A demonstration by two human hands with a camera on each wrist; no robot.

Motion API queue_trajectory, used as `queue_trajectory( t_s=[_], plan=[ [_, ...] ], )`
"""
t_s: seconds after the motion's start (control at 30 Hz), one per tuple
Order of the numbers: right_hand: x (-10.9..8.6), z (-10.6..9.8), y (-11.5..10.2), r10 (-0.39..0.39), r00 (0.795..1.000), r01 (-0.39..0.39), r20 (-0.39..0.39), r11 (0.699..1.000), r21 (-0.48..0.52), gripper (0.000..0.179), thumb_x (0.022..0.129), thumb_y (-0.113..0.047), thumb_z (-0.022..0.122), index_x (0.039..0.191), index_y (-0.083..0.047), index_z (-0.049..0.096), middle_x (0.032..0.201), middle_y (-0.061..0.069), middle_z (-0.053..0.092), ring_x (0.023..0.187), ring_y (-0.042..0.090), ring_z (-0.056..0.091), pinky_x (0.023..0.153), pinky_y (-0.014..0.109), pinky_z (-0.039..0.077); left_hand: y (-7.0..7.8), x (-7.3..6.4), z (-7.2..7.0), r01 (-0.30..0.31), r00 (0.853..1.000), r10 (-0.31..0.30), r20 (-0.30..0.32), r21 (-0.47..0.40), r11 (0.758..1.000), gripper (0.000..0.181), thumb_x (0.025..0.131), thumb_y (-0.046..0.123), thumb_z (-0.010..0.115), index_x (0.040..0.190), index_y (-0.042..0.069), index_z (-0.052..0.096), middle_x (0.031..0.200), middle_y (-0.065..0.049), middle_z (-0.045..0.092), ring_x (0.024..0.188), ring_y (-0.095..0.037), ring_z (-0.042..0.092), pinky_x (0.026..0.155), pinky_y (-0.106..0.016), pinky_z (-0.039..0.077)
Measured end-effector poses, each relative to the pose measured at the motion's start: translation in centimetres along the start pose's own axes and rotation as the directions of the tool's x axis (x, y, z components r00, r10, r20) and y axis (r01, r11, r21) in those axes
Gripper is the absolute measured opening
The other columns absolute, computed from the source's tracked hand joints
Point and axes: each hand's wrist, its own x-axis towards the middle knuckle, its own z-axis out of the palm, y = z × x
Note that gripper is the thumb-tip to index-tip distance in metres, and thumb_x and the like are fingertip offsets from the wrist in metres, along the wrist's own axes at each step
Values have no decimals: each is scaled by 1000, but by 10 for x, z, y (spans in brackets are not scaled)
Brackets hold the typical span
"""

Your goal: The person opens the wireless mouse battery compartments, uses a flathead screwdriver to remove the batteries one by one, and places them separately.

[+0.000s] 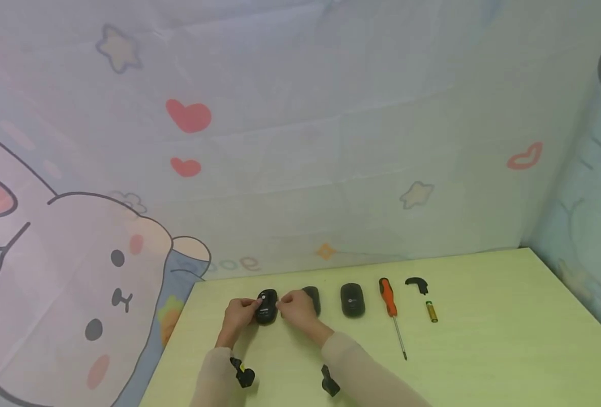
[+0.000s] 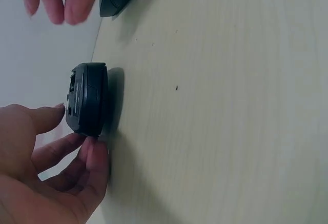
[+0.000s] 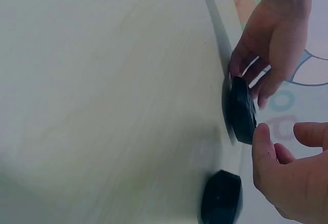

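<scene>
On the table my left hand (image 1: pixel 240 314) holds a black computer mouse (image 1: pixel 267 308), thumb on its upper face and fingers against its side. The underside of this mouse (image 2: pixel 87 98) faces up, with a recess visible in the left wrist view. Just to its right is my right hand (image 1: pixel 300 308), fingers loosely bent, with a gap between thumb and forefinger in the right wrist view and nothing seen between them. Partly hidden behind that hand lies a second dark mouse (image 1: pixel 314 298).
Farther right on the table (image 1: pixel 483 339) lie a third dark mouse (image 1: pixel 353 300), a screwdriver (image 1: pixel 388 298) with an orange and black handle, a small curved black piece (image 1: pixel 419 284) and a battery (image 1: pixel 431 311). A printed cloth (image 1: pixel 300 141) hangs behind the table's back edge.
</scene>
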Motion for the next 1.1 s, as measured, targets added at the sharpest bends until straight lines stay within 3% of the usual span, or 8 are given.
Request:
queue_trajectory(
  t_s=[0.17,0.33,0.6,0.73,0.83,0.9,1.0,1.1],
  plan=[
    [-8,-25,-2,-88,994,90,61,996,-23,21,98,-12,71,110,5,74,92,12,79,77,14,72,70,26,60,4,-5,-4,-59,998,61,-18,116,992,39,104,27,65,120,-7,73,117,-24,75,90,-24,73,75,-35,62],
    [-14,-48,-4,-169,981,181,94,975,-131,18,98,-15,71,107,1,75,101,11,78,89,20,74,80,34,64,12,-11,-7,-166,980,185,-70,213,963,36,103,22,65,120,-9,72,114,-27,74,101,-38,72,86,-51,63],
    [-21,-74,0,-310,931,353,190,898,-264,18,101,-13,67,111,0,73,107,10,77,98,22,72,85,36,63,38,-35,-4,-336,926,372,-72,298,893,25,101,15,67,112,-7,75,110,-25,73,104,-41,68,89,-56,60],
    [-26,-85,4,-346,903,420,255,835,-355,26,101,-14,69,121,2,72,119,15,76,107,29,73,92,43,64,49,-47,2,-419,889,456,-43,327,847,19,100,14,70,100,-3,78,108,-21,73,104,-39,68,89,-54,61],
    [-29,-92,8,-364,879,473,309,752,-459,35,99,-18,73,128,1,70,127,16,75,116,33,73,101,46,62,52,-55,9,-489,851,526,6,379,786,14,99,15,72,100,2,79,108,-14,75,102,-34,72,89,-49,64],
    [-30,-97,12,-380,855,517,352,673,-529,40,97,-20,76,131,0,70,131,15,74,121,33,71,106,46,60,54,-60,14,-538,817,574,57,434,722,13,99,16,74,104,5,79,110,-11,76,101,-30,73,88,-46,65],
    [-29,-104,18,-390,819,574,421,542,-613,46,96,-25,78,135,-3,68,137,14,71,127,31,68,107,44,60,57,-66,22,-589,772,619,146,528,611,19,98,20,75,113,8,78,116,-11,78,106,-30,75,88,-45,66],
    [-28,-110,27,-397,786,614,473,423,-666,50,98,-30,75,140,-5,65,145,14,67,134,31,65,109,43,59,56,-68,31,-625,726,647,233,614,481,29,98,26,76,121,8,75,125,-11,75,115,-30,73,92,-43,66]
  ],
)
